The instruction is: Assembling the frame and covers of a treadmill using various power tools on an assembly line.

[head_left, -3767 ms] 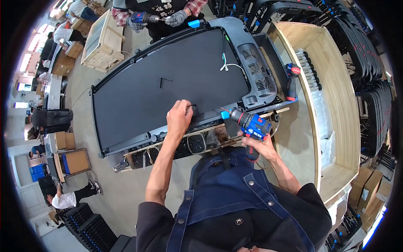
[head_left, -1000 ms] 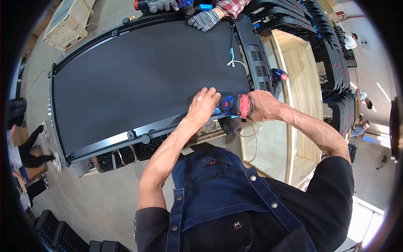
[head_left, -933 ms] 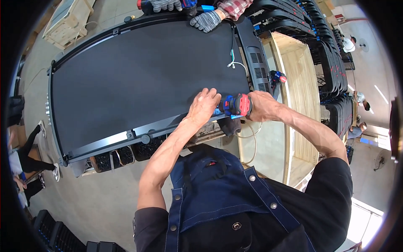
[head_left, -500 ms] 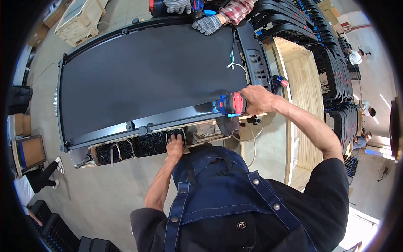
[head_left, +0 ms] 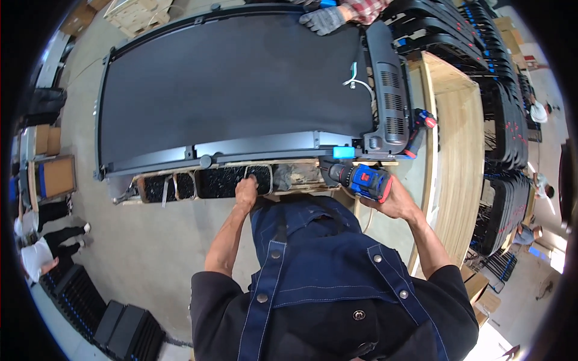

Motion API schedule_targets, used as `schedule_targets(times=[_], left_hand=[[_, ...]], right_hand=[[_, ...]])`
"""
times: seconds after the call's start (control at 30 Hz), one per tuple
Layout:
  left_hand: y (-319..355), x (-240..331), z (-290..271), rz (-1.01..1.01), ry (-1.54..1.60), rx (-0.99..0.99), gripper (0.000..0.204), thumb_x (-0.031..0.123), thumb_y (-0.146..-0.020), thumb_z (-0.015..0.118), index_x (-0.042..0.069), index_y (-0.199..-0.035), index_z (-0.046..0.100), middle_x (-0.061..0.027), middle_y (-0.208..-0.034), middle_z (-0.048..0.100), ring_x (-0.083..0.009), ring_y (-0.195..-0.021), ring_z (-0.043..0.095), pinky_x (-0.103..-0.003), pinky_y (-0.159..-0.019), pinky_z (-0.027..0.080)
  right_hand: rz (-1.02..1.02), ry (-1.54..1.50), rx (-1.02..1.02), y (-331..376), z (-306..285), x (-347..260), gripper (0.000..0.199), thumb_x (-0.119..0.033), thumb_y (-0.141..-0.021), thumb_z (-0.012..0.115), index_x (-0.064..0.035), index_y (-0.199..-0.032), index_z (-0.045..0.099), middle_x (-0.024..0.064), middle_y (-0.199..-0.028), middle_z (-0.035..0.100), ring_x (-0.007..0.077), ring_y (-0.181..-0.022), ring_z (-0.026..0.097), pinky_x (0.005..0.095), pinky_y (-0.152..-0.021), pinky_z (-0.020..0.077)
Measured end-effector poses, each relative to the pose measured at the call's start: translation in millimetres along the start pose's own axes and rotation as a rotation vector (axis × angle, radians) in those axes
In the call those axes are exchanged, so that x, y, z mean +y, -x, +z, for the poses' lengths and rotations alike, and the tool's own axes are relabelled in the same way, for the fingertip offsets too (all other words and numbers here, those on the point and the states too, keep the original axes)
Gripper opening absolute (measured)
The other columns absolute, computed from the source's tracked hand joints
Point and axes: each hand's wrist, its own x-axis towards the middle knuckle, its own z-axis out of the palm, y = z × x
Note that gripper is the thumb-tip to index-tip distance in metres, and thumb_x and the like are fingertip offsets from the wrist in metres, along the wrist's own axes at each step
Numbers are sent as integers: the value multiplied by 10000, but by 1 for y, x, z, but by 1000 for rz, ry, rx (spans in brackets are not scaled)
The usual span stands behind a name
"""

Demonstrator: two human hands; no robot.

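Note:
My right hand (head_left: 395,201) is wrapped around a blue, black and red cordless drill (head_left: 366,182), held beside the near right corner of a treadmill (head_left: 241,78). The drill's front end points left. At a bin of small black screws (head_left: 220,182), my left hand (head_left: 245,192) has its fingers drawn together over the contents. Whatever they hold is too small to make out. The treadmill lies flat, with a dark belt, grey side rails and a vented motor cover (head_left: 385,90) at the right. White and green wires (head_left: 355,81) lie loose on the belt.
Across the treadmill are a co-worker's gloved hand (head_left: 323,21) and plaid sleeve. A second drill (head_left: 424,118) lies right of the motor cover. An open wooden crate (head_left: 454,162) stands at the right, before stacked black frames (head_left: 503,120). Another screw bin (head_left: 158,189) sits at the left.
My right hand and the drill have moved off the side rail, nearer to me and right. My left fingers have drawn together in the bin. The view has shifted.

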Motion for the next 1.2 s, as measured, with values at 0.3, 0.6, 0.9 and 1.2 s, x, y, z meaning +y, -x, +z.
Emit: schedule_targets(times=[0.3, 0.6, 0.9, 1.2], left_hand=[[59, 72, -56, -218, 2017, -298, 259, 154, -969, 696, 25, -1191, 660, -120, -1060, 734, -219, -945, 727, -326, -834, 634], [86, 131, -97, 17, 2252, -370, 235, 240, -936, 718, 52, -1065, 660, -121, -935, 725, -239, -849, 733, -319, -713, 642], [90, 164, -126, 38, 1842, -144, 265, 266, -939, 749, 29, -997, 644, -86, -865, 713, -190, -782, 715, -298, -706, 603], [81, 220, -135, -28, 2040, -591, 378, 354, -989, 667, 13, -1149, 639, -99, -1021, 700, -183, -889, 707, -306, -803, 615]], right_hand=[[-143, -352, -111, -21, 55, 25, 521, -145, -765, 828, 22, -1214, 624, 97, -1035, 707, 177, -919, 639, 345, -916, 531], [-185, -448, -245, -32, 59, 17, 537, -148, -744, 823, 11, -1210, 607, 87, -1033, 673, 186, -929, 611, 347, -917, 507], [-248, -316, -149, -13, 58, 24, 425, -155, -768, 828, 13, -1109, 639, 130, -976, 718, 210, -878, 679, 367, -859, 550], [-93, -101, 112, 0, 26, -7, 437, -169, -799, 802, -10, -1176, 648, 122, -995, 733, 230, -874, 693, 375, -841, 551]])
